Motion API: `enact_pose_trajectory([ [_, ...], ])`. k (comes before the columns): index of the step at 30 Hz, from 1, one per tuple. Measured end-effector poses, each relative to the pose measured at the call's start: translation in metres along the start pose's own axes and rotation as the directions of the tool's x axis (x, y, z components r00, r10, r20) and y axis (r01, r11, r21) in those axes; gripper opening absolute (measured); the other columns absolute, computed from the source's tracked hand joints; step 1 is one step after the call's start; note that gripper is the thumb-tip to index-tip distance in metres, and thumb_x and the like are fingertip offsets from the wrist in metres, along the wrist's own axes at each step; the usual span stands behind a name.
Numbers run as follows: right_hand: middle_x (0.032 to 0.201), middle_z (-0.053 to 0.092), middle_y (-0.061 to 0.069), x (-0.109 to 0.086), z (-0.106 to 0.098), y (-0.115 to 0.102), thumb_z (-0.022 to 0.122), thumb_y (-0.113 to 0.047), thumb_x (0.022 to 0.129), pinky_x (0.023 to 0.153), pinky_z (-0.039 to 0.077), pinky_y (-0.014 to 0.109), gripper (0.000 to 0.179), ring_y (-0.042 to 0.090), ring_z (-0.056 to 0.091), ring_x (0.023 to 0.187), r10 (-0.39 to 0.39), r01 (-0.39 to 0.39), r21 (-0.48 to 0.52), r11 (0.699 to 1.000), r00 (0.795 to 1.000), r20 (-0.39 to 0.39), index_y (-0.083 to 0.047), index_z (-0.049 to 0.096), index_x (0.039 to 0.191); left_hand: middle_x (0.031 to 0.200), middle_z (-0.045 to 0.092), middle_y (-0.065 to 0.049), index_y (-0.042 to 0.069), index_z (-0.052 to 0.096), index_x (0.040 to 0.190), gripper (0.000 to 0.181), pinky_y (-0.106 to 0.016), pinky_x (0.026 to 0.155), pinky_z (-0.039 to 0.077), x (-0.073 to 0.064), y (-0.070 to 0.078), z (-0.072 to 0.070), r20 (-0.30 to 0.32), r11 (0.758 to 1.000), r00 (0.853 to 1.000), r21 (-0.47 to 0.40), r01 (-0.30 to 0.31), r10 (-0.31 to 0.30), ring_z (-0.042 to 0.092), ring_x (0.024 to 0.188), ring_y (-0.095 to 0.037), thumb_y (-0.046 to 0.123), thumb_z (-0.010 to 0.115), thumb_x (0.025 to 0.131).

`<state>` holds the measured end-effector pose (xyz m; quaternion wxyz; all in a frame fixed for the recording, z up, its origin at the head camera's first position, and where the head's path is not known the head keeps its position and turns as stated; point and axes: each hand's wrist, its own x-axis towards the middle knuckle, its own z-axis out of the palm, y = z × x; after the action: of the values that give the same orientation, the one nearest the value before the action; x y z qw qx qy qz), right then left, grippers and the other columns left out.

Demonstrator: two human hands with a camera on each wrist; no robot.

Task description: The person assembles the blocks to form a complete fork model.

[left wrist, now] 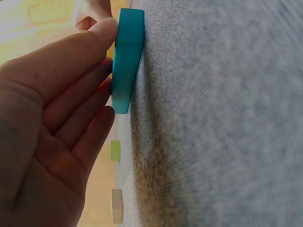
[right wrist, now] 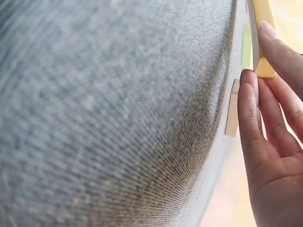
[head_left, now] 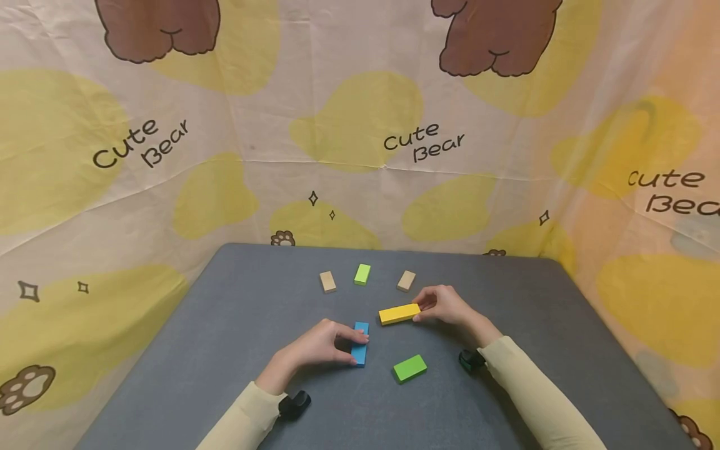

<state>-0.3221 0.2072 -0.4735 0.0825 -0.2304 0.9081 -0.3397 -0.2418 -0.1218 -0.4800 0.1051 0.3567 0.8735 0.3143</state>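
My left hand [head_left: 320,345] is at a blue block [head_left: 360,354] left of the table's middle. Thumb and fingers pinch the block, which stretches away from me; in the left wrist view the thumb lies against the blue block [left wrist: 128,56] near its upper end. My right hand [head_left: 447,306] pinches the right end of a long yellow block [head_left: 398,314] between thumb and fingers. In the right wrist view the yellow block [right wrist: 263,38] appears held slightly off the tabletop. Nearer to me, a green block [head_left: 410,369] lies between the two forearms, untouched.
Behind the hands, a light green block [head_left: 362,274] lies between two wooden blocks, one on the left [head_left: 328,282] and one on the right [head_left: 406,280]. All are on the grey table [head_left: 253,281]. A printed cloth [head_left: 349,125] hangs around its back and sides.
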Motion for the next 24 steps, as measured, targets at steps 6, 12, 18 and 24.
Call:
enact_pose_trajectory([
  [6, 0.099, 0.074, 0.003, -0.002, -0.001, -0.003, 0.085, -0.027, 0.072, 0.079, 0.059, 0.028, 0.033, 0.010, 0.067, 0.086, 0.005, -0.005, 0.006, 1.000, 1.000, -0.005, -0.015, 0.072, 0.099, 0.124, 0.067, 0.015, 0.026, 0.068, 0.122, 0.045, -0.032, 0.104, 0.049, 0.001, -0.001, 0.000, -0.002, 1.000, 1.000, -0.006, -0.004, 0.004, 0.060, 0.122, -0.005, 0.032, 0.079, 0.078],
  [12, 0.097, 0.074, 0.004, -0.003, -0.001, -0.006, 0.085, -0.029, 0.071, 0.077, 0.059, 0.026, 0.034, 0.010, 0.068, 0.084, -0.025, 0.025, 0.003, 1.000, 1.000, -0.015, -0.014, 0.072, 0.099, 0.124, 0.067, 0.015, 0.026, 0.069, 0.121, 0.044, -0.033, 0.104, 0.049, 0.000, -0.001, 0.001, -0.004, 1.000, 1.000, -0.018, -0.002, 0.002, 0.061, 0.122, -0.005, 0.031, 0.079, 0.078],
  [18, 0.096, 0.074, 0.004, -0.002, -0.001, -0.009, 0.084, -0.030, 0.071, 0.075, 0.058, 0.022, 0.034, 0.009, 0.069, 0.083, -0.064, 0.064, 0.002, 0.998, 0.998, -0.014, -0.014, 0.071, 0.099, 0.124, 0.067, 0.015, 0.025, 0.068, 0.122, 0.044, -0.035, 0.105, 0.049, 0.000, 0.000, 0.000, 0.005, 1.000, 1.000, -0.029, 0.004, -0.004, 0.060, 0.123, -0.006, 0.031, 0.078, 0.080],
  [24, 0.095, 0.075, 0.004, -0.001, -0.002, -0.014, 0.085, -0.029, 0.071, 0.073, 0.058, 0.021, 0.034, 0.008, 0.069, 0.081, -0.069, 0.069, 0.003, 0.998, 0.998, -0.015, -0.014, 0.071, 0.098, 0.124, 0.067, 0.014, 0.024, 0.068, 0.122, 0.043, -0.035, 0.104, 0.049, 0.000, 0.000, -0.001, 0.007, 0.999, 1.000, -0.032, 0.002, -0.002, 0.061, 0.122, -0.006, 0.032, 0.078, 0.080],
])
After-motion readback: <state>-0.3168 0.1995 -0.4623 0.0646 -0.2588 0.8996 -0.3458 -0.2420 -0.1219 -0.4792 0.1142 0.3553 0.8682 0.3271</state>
